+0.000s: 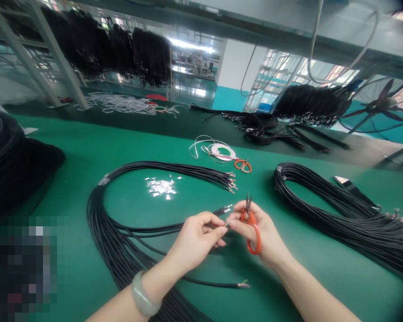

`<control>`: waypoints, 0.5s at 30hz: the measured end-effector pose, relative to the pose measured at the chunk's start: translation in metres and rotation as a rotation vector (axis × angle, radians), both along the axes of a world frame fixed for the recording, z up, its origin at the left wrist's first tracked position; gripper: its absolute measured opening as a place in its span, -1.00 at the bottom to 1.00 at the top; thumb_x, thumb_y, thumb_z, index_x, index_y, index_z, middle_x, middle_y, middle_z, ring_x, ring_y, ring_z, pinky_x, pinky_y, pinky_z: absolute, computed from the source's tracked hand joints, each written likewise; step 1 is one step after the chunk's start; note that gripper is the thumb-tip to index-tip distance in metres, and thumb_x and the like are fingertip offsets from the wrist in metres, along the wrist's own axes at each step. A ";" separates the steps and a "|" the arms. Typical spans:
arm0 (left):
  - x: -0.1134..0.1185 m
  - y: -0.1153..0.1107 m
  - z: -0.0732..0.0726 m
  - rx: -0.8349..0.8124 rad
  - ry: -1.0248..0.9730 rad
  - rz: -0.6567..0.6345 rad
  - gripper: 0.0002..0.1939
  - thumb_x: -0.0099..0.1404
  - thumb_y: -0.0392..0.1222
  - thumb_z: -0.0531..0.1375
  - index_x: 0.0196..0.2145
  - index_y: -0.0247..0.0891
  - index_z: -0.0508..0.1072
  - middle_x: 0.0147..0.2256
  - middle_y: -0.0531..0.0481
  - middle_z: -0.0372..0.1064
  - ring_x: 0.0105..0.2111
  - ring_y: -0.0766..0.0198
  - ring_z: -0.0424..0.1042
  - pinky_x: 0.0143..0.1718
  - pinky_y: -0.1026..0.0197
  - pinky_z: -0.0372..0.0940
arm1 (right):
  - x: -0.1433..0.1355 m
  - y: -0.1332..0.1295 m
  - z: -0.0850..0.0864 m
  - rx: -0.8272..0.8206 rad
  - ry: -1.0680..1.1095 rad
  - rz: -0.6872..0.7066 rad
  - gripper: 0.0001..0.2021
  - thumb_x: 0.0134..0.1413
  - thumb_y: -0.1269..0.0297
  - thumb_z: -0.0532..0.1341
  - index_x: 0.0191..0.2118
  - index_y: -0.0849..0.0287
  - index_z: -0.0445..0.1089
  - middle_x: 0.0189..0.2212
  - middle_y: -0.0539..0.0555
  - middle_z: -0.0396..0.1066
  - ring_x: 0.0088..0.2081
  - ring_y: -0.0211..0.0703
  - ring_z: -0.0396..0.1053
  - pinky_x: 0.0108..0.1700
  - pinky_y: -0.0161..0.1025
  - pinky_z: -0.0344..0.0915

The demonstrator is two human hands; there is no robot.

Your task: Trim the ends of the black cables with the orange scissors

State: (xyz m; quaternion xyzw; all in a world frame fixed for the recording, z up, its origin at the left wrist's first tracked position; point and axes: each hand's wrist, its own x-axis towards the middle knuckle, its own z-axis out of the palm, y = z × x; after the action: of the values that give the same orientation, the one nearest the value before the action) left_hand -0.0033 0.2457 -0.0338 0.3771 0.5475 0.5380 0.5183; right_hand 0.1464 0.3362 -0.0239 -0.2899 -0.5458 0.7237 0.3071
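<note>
My left hand (198, 237) pinches the end of a black cable; a thin pale tip (226, 224) shows between thumb and forefinger. Close against it, my right hand (267, 232) grips small scissors (257, 241) with orange handles, their blades pointing up and away. Its thumb and forefinger meet at that same tip. Under and left of my hands curves a bundle of black cables (99, 210), tied with a clear band. Several stripped ends (231, 181) of it fan out beyond my hands, and one cable end with coloured wires (243, 284) lies nearer me.
Another tied cable bundle (302, 214) lies at right. White scraps (161, 187) are piled inside the near bundle's curve. Farther back lie a white coil (223, 152) and a second orange-handled pair of scissors (243, 166). A dark cable heap (20, 165) stands left; a fan (376, 105) is at far right.
</note>
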 end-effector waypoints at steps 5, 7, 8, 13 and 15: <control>0.005 -0.001 0.002 0.022 0.062 0.049 -0.79 0.14 -0.10 0.33 -0.34 -0.29 0.49 -0.49 0.03 0.47 -0.51 0.32 0.48 -0.45 0.34 0.37 | -0.001 -0.002 0.000 -0.016 0.000 0.004 -0.64 -0.11 0.33 0.45 -0.20 0.10 0.32 -0.44 -0.08 0.44 -0.41 -0.33 0.34 -0.30 -0.37 0.28; 0.007 -0.002 0.004 0.037 0.082 0.078 -0.79 0.15 -0.09 0.33 -0.37 -0.29 0.51 -0.48 0.02 0.48 -0.51 0.32 0.47 -0.46 0.34 0.36 | -0.001 -0.003 0.002 -0.010 -0.007 0.005 -0.63 -0.12 0.31 0.45 -0.20 0.10 0.31 -0.43 -0.06 0.45 -0.41 -0.31 0.35 -0.31 -0.34 0.28; 0.008 -0.002 0.005 0.043 0.085 0.093 -0.80 0.17 -0.08 0.31 -0.38 -0.29 0.52 -0.47 0.01 0.48 -0.51 0.32 0.48 -0.46 0.34 0.37 | -0.001 -0.004 0.002 -0.003 -0.014 0.001 -0.62 -0.12 0.31 0.45 -0.20 0.10 0.31 -0.43 -0.05 0.45 -0.41 -0.29 0.35 -0.31 -0.33 0.28; 0.009 -0.003 0.010 0.040 0.029 0.143 -0.81 0.22 -0.10 0.28 -0.35 -0.30 0.52 -0.41 -0.02 0.52 -0.42 0.25 0.53 -0.34 0.28 0.42 | -0.001 -0.009 0.000 0.032 -0.035 -0.037 -0.60 -0.12 0.26 0.45 -0.18 0.08 0.29 -0.46 -0.06 0.45 -0.42 -0.25 0.35 -0.32 -0.30 0.29; 0.008 -0.003 0.010 0.025 -0.028 0.148 -0.80 0.20 -0.10 0.29 -0.32 -0.31 0.51 -0.41 -0.05 0.53 -0.37 0.21 0.54 -0.29 0.25 0.43 | -0.002 -0.010 -0.003 0.044 -0.034 -0.059 -0.60 -0.12 0.24 0.44 -0.19 0.07 0.28 -0.47 -0.07 0.43 -0.42 -0.25 0.34 -0.32 -0.30 0.28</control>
State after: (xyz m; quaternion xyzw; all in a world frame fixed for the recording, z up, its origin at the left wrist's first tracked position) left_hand 0.0045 0.2426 -0.0238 0.3345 0.5599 0.5868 0.4799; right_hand 0.1440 0.3265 -0.0264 -0.3112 -0.5579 0.6971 0.3255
